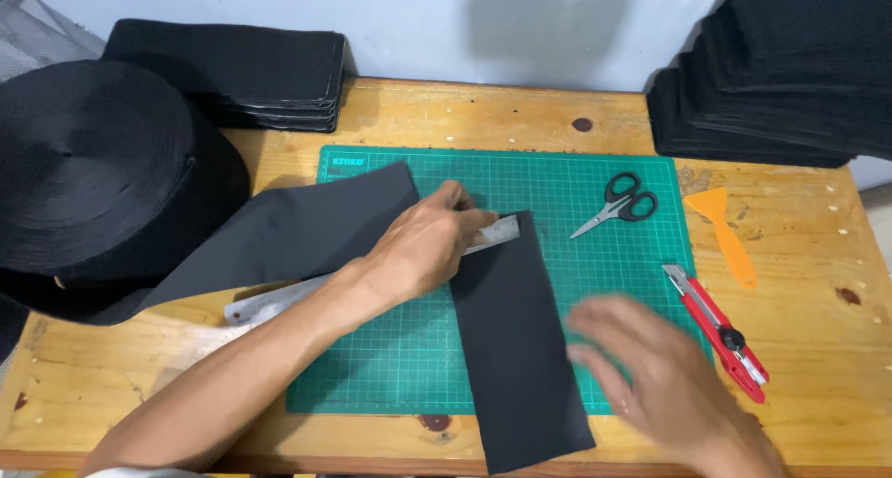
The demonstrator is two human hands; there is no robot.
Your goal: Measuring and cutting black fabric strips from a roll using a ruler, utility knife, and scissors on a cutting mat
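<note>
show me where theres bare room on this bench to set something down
Bare wood lies behind the green mat, between the two black stacks. Bare mat shows below the scissors. It is crowded around the left hand on the ruler and the right hand beside the knife.

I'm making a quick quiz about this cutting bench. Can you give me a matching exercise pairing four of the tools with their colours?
Things:
1. scissors
2. utility knife
3. scraper
4. cutting mat

Colours:
A. green
B. orange
C. black handles
D. red

Pairs: 1-C, 2-D, 3-B, 4-A
</note>
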